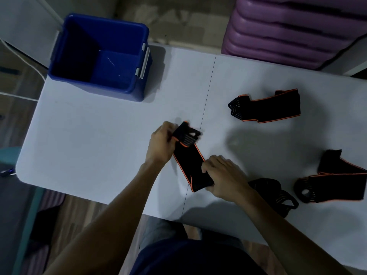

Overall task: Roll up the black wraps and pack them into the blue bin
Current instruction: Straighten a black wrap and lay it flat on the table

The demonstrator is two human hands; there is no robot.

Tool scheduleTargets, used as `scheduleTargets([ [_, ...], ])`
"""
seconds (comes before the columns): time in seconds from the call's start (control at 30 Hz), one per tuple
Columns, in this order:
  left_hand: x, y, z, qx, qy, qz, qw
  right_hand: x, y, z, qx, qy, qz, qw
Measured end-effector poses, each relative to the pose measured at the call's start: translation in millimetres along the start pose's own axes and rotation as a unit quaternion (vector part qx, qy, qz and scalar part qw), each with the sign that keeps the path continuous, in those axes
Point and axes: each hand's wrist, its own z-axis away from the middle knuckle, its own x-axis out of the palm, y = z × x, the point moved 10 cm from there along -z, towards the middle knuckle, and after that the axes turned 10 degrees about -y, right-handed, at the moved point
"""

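A black wrap with orange edging (189, 159) lies stretched on the white table (89, 135) near its middle. My left hand (161, 141) grips the wrap's far end, which is folded up off the table. My right hand (223, 177) pinches its near end. Three more black wraps lie to the right: one at the back (266, 107), one at the right edge (335, 179), and one partly hidden behind my right wrist (272, 193). The blue bin (99, 56) stands open at the table's far left corner, and nothing shows inside it.
A stack of purple plastic tubs (288, 30) stands behind the table at the right. A white cable (23, 56) runs along the floor at the left. The table's front edge is close to my body.
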Motion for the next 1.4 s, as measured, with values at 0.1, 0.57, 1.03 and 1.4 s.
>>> scheduleTargets([
  [0.1, -7.9, 12.6, -43.4, -0.025, -0.011, 0.104, 0.994, -12.7, -5.7, 0.7, 0.040, 0.070, -0.005, 0.997],
  [0.57, -4.3, 7.9, -41.7, 0.099, -0.075, -0.065, 0.990, 18.0, -68.5, -11.8, 0.031, 0.148, -0.045, 0.987],
  [1.03, 39.8, -7.4, 16.9, 0.164, -0.199, -0.350, 0.901, 55.2, -70.4, 4.1, 0.022, 0.105, -0.161, 0.981],
  [1.4, 46.7, 98.5, -20.0, 0.135, -0.146, -0.119, 0.973, -82.0, 53.4, 45.0, 0.107, 0.268, -0.169, 0.942],
])
